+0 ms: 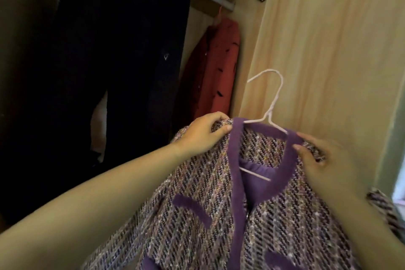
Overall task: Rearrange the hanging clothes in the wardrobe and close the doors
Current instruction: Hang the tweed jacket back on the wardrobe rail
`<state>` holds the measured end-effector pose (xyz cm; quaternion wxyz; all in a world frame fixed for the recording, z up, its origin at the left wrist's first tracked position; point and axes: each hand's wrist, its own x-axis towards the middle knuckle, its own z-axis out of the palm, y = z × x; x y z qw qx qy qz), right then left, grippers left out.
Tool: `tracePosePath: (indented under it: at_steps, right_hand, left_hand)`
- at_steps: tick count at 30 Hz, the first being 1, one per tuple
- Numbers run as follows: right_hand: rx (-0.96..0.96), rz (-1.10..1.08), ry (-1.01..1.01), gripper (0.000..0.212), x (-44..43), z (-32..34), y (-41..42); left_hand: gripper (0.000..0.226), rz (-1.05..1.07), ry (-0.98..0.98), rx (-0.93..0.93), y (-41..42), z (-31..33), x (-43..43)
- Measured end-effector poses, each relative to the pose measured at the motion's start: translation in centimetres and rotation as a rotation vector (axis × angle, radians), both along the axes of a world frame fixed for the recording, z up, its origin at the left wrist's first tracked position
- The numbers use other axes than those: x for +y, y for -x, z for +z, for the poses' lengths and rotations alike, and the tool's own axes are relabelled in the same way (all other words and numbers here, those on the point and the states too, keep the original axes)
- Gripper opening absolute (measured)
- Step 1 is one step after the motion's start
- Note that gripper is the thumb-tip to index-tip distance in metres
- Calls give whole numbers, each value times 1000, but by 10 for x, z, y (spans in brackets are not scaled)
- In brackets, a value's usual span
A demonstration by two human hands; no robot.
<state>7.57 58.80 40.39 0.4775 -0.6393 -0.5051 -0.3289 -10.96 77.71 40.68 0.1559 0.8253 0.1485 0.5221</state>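
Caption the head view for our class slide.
Left hand and right hand grip a tweed jacket on a white hanger by the wardrobe.

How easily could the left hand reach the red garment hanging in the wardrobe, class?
Probably yes: the red garment hangs just beyond the left hand, with nothing between them. But that hand grips the tweed jacket at its shoulder, so it would have to let go first.

Two hands (202, 136) (326, 161), one tweed jacket (208, 215)
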Motion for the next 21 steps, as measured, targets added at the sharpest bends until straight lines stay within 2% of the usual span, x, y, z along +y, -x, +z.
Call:
tracePosePath:
  at_steps: [3, 8, 17, 21]
  right_hand:
    - [-30, -80, -6, 28, 24, 23, -16]
    - [-31, -203, 83, 28, 70, 55, -26]
    - [-76, -170, 11, 29, 159, 114, -29]
    - [-92, -162, 3, 30, 193, 142, -27]
  left_hand:
    - [18, 21, -73, 48, -22, 25, 32]
    - [22, 72, -123, 24, -45, 50, 86]
    - [19, 216, -194, 33, -38, 112, 168]
    - [23, 307, -204, -53, -40, 134, 209]
